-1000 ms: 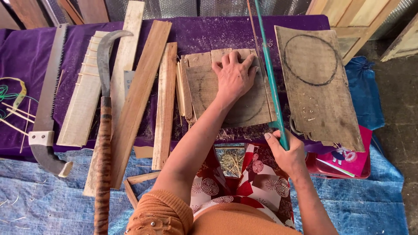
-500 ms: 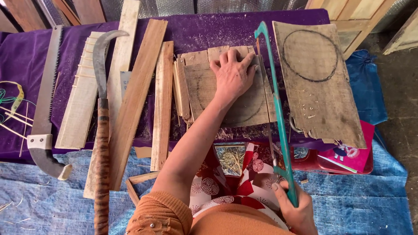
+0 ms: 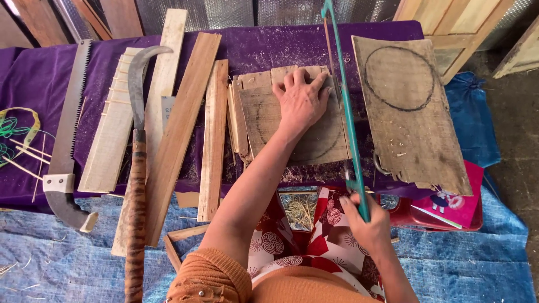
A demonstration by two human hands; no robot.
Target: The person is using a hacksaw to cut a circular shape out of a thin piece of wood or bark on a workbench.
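Fingers of the left hand (image 3: 301, 100) are spread flat on a wooden board (image 3: 292, 120) on the desk (image 3: 269, 47); a teal-framed saw (image 3: 343, 106) is gripped by the closed right hand (image 3: 366, 224).

A teal-framed coping saw (image 3: 343, 106) stands across a flat, pencil-marked square wooden board (image 3: 292, 120) on the purple-covered table.

right hand (image 3: 368, 224) pushed the saw (image 3: 343, 106) forward again
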